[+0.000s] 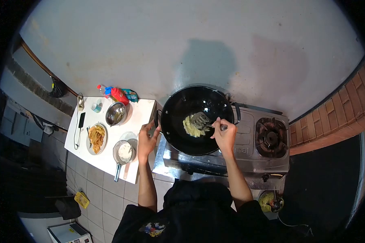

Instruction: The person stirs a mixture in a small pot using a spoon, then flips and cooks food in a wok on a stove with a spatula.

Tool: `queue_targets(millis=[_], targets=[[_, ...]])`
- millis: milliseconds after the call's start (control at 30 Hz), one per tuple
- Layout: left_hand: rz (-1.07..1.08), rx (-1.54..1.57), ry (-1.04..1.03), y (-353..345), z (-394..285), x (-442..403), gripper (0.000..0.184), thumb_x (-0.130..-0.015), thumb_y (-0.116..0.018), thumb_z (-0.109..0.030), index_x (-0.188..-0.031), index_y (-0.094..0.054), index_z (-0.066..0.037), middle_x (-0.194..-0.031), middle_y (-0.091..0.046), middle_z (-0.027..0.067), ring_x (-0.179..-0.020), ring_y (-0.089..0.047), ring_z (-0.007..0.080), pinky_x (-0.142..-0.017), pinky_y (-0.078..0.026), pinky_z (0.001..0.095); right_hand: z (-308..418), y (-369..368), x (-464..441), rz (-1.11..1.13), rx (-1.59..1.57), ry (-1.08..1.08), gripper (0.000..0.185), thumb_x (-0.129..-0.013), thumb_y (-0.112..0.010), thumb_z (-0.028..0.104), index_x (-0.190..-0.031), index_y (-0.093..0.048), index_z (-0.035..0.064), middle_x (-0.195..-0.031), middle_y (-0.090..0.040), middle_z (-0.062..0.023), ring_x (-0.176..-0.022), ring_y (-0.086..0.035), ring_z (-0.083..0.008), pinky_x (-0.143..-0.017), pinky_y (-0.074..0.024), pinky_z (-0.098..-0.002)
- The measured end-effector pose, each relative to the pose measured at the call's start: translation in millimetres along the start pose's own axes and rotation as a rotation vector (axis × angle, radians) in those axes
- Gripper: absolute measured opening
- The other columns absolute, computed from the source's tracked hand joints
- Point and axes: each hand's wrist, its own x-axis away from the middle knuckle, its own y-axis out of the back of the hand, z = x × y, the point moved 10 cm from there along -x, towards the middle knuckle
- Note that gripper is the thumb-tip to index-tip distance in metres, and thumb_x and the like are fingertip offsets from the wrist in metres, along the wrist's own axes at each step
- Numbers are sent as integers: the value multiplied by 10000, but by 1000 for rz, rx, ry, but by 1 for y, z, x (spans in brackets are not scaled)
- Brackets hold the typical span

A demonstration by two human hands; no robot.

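Note:
A large black wok sits on the left side of the stove. My left hand is at its left rim, fingers closed about the side handle. With my right hand I grip the handle of a slotted spatula, its head down inside the wok. Under and beside the spatula head lie pale yellow strips of food in a small heap at the bottom. Their exact kind is hard to tell.
Left is a white table with a plate of fried food, a metal bowl, a saucepan with white contents, a red packet and a phone. A bare burner is right, beside a brick ledge.

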Motion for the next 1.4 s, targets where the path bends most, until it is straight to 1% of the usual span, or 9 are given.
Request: queue_targets(millis=[167,233,333,467,667,800,900,1200,1400], targets=[[13,-4,15,0,1,1,438,-875,-692,-271,-1209,-621,5,-1069,-630,190,-974,-633,285,-720,-509,368,18,12,6,-6,-10,37,298,-931,-583,97,-691,-624,-76,-615,-637,-115,-468,-594,-113,-379,-509,-277],[1,17,13,0,3,2,436,-876,-689,-270,-1208,-622,4,-1097,-626,193,-998,-632,295,-749,-517,379,16,14,9,-2,-32,4,315,-940,-576,109,-691,-615,-80,-638,-648,-121,-475,-597,-114,-380,-512,-281],[-25,98,69,-3,1,3,426,-877,-687,-264,-1204,-626,1,-1108,-623,195,-993,-632,302,-747,-516,385,23,12,12,-17,28,-3,333,-951,-562,119,-691,-609,-84,-638,-645,-119,-469,-592,-112,-380,-509,-279],[-65,74,51,-4,0,4,414,-879,-684,-245,-1201,-626,9,-1099,-620,201,-1004,-628,304,-753,-513,384,22,15,8,-15,69,40,334,-956,-554,122,-701,-616,-84,-626,-633,-113,-462,-588,-112,-379,-505,-271],[-102,20,-56,-3,6,8,428,-873,-685,-235,-1221,-616,4,-1090,-618,206,-968,-628,303,-751,-500,353,13,10,12,79,-91,-39,332,-965,-535,118,-715,-614,-86,-647,-627,-99,-443,-568,-112,-382,-502,-265],[-65,60,30,-4,1,10,440,-873,-684,-235,-1240,-605,-4,-1088,-613,205,-964,-622,303,-740,-495,356,1,-6,19,131,-139,-61,318,-962,-529,107,-722,-615,-84,-640,-623,-96,-452,-567,-104,-388,-513,-268],[-66,52,14,-3,0,12,448,-877,-680,-238,-1254,-597,-11,-1096,-606,201,-963,-614,300,-727,-492,361,-9,-10,18,125,-51,-50,315,-961,-536,113,-730,-618,-84,-633,-622,-95,-450,-565,-105,-394,-520,-271],[-44,44,18,-3,-4,16,456,-875,-685,-253,-1257,-597,-19,-1116,-599,179,-976,-613,291,-745,-487,361,0,-2,1,107,-93,-50,338,-971,-534,137,-725,-609,-82,-646,-617,-92,-441,-561,-106,-387,-506,-268],[-53,59,9,-3,-3,16,450,-868,-695,-225,-1236,-601,15,-1122,-600,181,-986,-613,294,-753,-490,362,-12,2,-4,64,-119,-77,335,-976,-521,129,-715,-599,-66,-647,-607,-80,-416,-537,-100,-367,-487,-264]])
